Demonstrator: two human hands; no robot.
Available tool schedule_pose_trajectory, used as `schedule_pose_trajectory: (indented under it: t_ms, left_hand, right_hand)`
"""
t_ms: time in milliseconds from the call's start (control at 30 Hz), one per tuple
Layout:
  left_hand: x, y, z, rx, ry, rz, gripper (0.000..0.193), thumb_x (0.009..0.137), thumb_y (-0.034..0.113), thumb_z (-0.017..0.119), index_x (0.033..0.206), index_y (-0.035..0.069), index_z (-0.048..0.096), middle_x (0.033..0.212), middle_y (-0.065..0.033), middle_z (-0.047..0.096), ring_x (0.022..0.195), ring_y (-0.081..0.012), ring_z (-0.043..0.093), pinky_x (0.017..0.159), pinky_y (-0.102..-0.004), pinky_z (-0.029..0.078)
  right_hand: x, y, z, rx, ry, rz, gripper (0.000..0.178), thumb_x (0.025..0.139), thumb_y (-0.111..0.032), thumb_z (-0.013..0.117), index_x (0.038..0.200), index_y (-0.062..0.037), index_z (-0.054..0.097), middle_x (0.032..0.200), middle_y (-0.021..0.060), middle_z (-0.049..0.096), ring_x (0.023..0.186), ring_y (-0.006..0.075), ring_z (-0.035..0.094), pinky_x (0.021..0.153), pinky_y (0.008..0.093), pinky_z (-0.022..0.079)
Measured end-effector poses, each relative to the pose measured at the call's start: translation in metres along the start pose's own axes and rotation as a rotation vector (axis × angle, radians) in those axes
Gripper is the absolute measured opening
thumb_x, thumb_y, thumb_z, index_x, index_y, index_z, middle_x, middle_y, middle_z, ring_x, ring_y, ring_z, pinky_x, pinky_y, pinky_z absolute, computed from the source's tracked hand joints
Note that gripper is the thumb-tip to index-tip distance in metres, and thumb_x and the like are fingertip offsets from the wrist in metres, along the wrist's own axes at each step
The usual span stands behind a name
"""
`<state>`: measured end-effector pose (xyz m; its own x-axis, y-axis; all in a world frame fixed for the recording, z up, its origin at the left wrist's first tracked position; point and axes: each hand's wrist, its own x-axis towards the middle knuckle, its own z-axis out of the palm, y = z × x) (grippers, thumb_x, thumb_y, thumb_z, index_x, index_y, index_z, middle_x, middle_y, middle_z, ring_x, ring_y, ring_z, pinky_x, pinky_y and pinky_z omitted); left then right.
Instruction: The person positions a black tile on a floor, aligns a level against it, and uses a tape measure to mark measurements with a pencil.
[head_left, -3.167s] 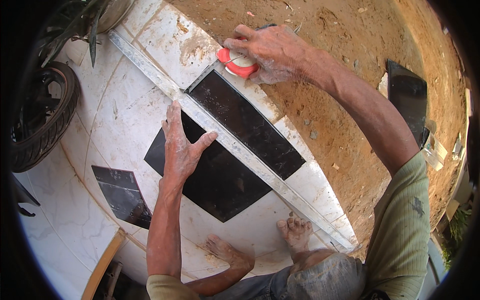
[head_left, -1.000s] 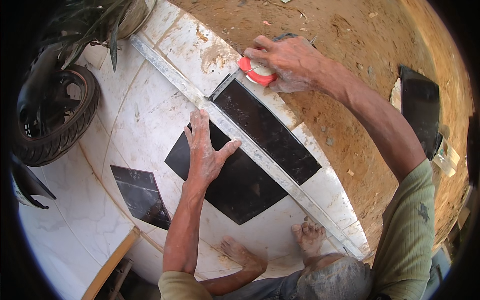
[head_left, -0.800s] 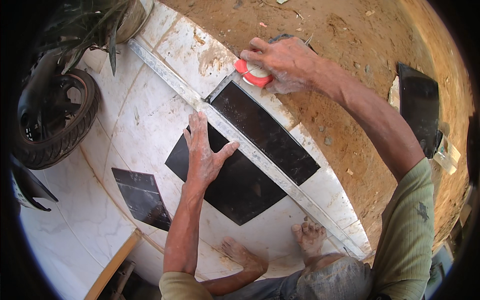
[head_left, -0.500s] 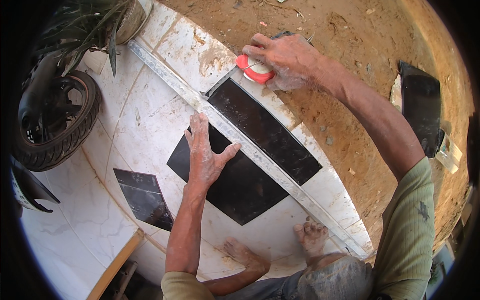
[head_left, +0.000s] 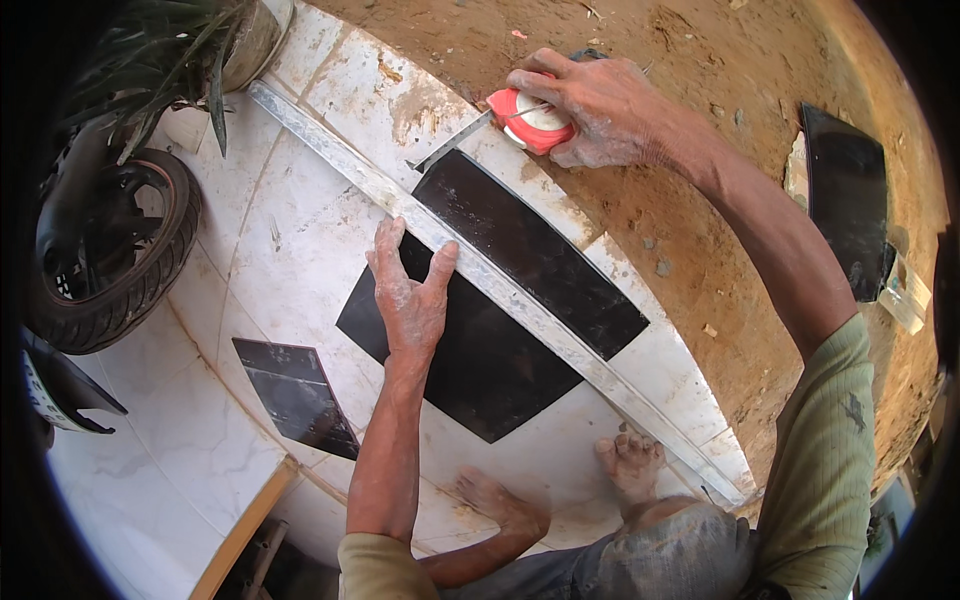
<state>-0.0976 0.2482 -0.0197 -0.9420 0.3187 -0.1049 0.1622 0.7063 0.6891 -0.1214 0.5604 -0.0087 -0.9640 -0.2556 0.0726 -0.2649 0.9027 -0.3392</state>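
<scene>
Drawing the red-and-white tape measure [head_left: 545, 122] slightly farther out in the right hand [head_left: 615, 110] than a moment ago, baring a little more blade [head_left: 453, 141] ahead of the fingertips, so probably not settling on a reading yet. Pinching the case between thumb and curled fingers, reaching in palm-down from the right over soil [head_left: 690, 235]. Tucking the thumb of the left hand [head_left: 412, 305] nearer the forefinger, though spreading the two in a V at the near edge of the metal bar [head_left: 510, 297]. Covering part of the larger black tile [head_left: 500, 370] with that hand; keeping the narrower black tile [head_left: 530, 255] just beyond the left fingertips, past the bar. Leaving a small dark tile [head_left: 295, 395] and, farther off, a motorcycle wheel [head_left: 120, 320] to the left of those fingers.
</scene>
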Motion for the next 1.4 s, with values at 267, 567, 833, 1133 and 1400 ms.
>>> schedule_pose_trajectory:
  t_ms: [267, 567, 833, 1133, 1400]
  left_hand:
    - [0.004, 0.006, 0.010, 0.047, 0.073, 0.005, 0.081, 0.083, 0.028, 0.079, 0.145, -0.004, 0.037, 0.143, -0.0293, 0.044, 0.138, -0.0432, 0.036, 0.116, -0.0614, 0.015]
    - [0.001, 0.000, 0.014, 0.186, 0.081, 0.056, 0.087, 0.081, 0.035, 0.079, 0.146, -0.005, 0.037, 0.146, -0.0350, 0.038, 0.141, -0.0460, 0.031, 0.115, -0.0634, 0.013]
    - [0.000, -0.002, 0.013, 0.155, 0.061, 0.090, 0.088, 0.081, 0.037, 0.078, 0.147, -0.005, 0.036, 0.148, -0.0367, 0.035, 0.143, -0.0474, 0.028, 0.115, -0.0635, 0.011]
    - [-0.001, -0.006, 0.007, 0.141, -0.021, 0.077, 0.089, 0.086, 0.040, 0.073, 0.150, -0.006, 0.030, 0.149, -0.0369, 0.032, 0.145, -0.0465, 0.024, 0.117, -0.0613, 0.007]
    - [-0.001, -0.006, -0.001, 0.184, -0.116, 0.088, 0.086, 0.092, 0.042, 0.065, 0.151, -0.006, 0.025, 0.151, -0.0365, 0.029, 0.146, -0.0462, 0.021, 0.117, -0.0610, 0.006]
  right_hand:
    - [-0.005, -0.005, 0.004, 0.032, -0.056, 0.041, 0.078, 0.063, -0.028, 0.082, 0.134, -0.0137, 0.053, 0.121, 0.0063, 0.055, 0.097, 0.0308, 0.065, 0.076, 0.0416, 0.056]
    - [0.011, -0.006, 0.006, -0.014, -0.026, -0.077, 0.078, 0.063, -0.039, 0.087, 0.128, -0.0109, 0.054, 0.114, 0.0066, 0.056, 0.098, 0.0299, 0.067, 0.078, 0.0428, 0.058]
    - [0.027, -0.009, 0.008, -0.050, -0.123, -0.068, 0.090, 0.057, -0.033, 0.091, 0.135, -0.0133, 0.050, 0.121, 0.0049, 0.054, 0.100, 0.0291, 0.065, 0.080, 0.0423, 0.057]
    - [0.026, -0.004, 0.011, -0.083, -0.086, -0.089, 0.088, 0.057, -0.024, 0.090, 0.134, -0.0127, 0.050, 0.121, 0.0054, 0.054, 0.098, 0.0278, 0.066, 0.081, 0.0399, 0.058]
    - [0.025, -0.008, 0.005, -0.084, -0.095, -0.099, 0.086, 0.058, -0.024, 0.090, 0.134, -0.0139, 0.051, 0.120, 0.0049, 0.053, 0.095, 0.0276, 0.067, 0.078, 0.0404, 0.058]
